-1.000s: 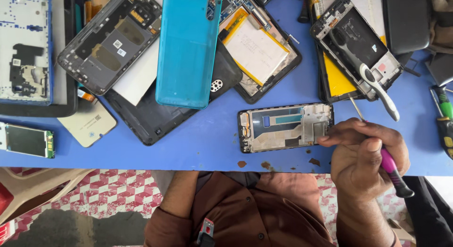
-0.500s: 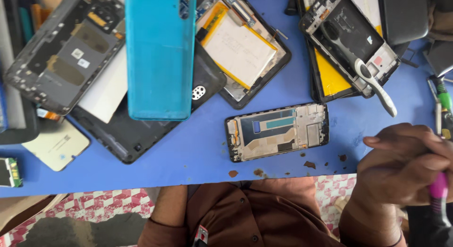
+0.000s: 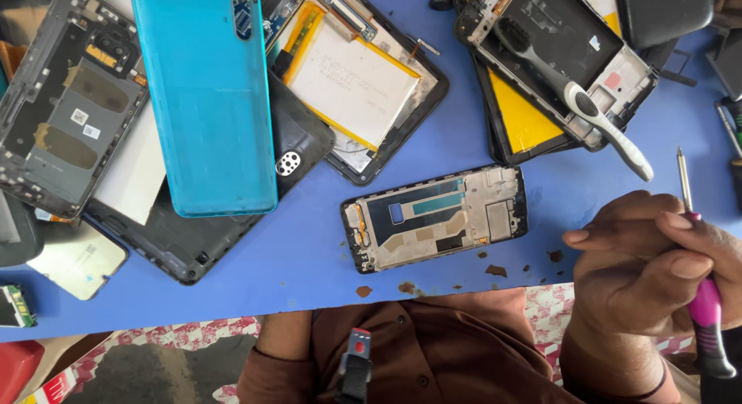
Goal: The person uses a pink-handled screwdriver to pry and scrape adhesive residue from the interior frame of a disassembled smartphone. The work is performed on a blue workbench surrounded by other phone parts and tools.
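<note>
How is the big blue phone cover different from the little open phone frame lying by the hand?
The glossy turquoise plastic phone back cover is smooth and closed; the black phone frame with bare metal insides lies open, showing its inner parts. The cover looks larger and lies lengthwise up the picture, resting on other parts; the frame lies crosswise, flat on the blue table. Both are rectangular phone parts, and no hand touches either.

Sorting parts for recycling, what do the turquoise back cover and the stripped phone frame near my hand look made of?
Turquoise back cover: likely plastic, smooth and glossy, with soft reflections. Stripped phone frame: dull silvery metal plate by its matte sheen, inside a black rim, probably plastic.
</note>
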